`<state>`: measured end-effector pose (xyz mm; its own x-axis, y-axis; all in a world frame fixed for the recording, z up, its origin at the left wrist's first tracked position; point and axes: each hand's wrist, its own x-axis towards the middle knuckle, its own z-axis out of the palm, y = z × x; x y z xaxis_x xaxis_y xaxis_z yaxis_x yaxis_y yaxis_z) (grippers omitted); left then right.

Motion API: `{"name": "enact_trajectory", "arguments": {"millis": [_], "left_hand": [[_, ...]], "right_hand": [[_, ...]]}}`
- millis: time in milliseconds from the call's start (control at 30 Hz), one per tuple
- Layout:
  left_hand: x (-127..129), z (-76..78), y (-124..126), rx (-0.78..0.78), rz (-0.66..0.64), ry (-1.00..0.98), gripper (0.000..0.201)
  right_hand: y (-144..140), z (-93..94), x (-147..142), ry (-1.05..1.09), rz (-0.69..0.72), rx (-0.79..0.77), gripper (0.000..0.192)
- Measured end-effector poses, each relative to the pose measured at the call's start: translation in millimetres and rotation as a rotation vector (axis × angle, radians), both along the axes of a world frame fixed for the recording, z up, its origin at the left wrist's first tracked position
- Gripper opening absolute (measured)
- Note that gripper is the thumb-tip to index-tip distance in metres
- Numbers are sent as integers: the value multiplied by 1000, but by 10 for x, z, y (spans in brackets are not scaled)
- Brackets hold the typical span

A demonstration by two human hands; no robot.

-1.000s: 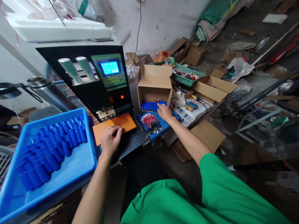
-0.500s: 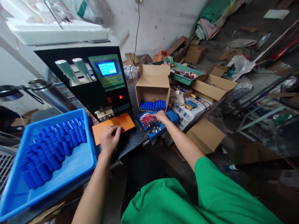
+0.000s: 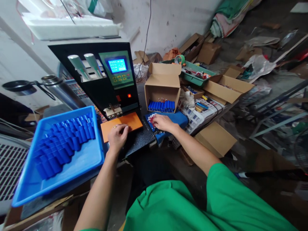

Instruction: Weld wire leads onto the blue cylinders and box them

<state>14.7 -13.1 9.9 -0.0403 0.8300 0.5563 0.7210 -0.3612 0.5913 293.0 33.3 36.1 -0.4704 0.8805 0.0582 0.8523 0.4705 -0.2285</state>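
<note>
One pile of red-and-black wire leads lies directly under the fingertips of the right hand, which hides much of it. That hand is bent nearly closed over the leads; whether it has pinched one cannot be told. Beneath it spreads one blue cloth. Just beyond it stands one open carton with a row of blue cells, too tight to count. The left hand is loosely curled at the near edge of one orange board; its grasp, if any, is hidden. Beyond that hand rises one black machine bearing two silver cylinders. Left of it sits one blue tray of many blue packs, overlapping beyond counting.
</note>
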Motion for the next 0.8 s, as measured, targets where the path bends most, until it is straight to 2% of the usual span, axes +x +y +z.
{"name": "enact_trajectory", "arguments": {"millis": [67,167,300,400,500,567,667,800], "left_hand": [[1,9,-8,-2,-6,5,29],[-2,15,-18,-11,-10,4,29],[1,15,-23,-12,-8,-7,28],[10,16,-25,-16,-2,-12,28],[14,20,-25,-17,-7,-25,28],[5,21,-19,-15,-14,-40,28],[-23,15,-1,-20,-35,-72,27],[-17,8,-41,-39,-64,-206,30]], "right_hand": [[-37,47,-75,-135,62,-26,25],[-43,44,-129,-229,74,-40,28],[-19,27,-73,-140,72,-21,27],[38,89,22,184,-24,107,23],[133,199,84,681,-171,289,18],[181,266,77,1016,-244,342,15],[169,316,-12,1425,-297,223,18],[-7,286,-221,1758,-309,-172,28]]}}
